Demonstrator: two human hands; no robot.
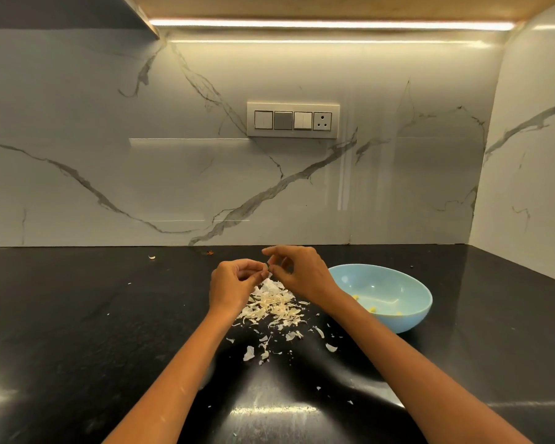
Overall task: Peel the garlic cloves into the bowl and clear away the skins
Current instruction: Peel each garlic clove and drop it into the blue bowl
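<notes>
My left hand and my right hand meet above the black counter, fingertips together. Both pinch a small garlic clove, mostly hidden by the fingers. Right below them lies a heap of pale garlic skins, with loose flakes scattered toward me. A light blue bowl stands just right of my right wrist. Inside it are a few yellowish peeled cloves.
The black counter runs back to a marble wall with a switch panel. A side wall closes the right end. Stray skin bits lie at the back left and near the front.
</notes>
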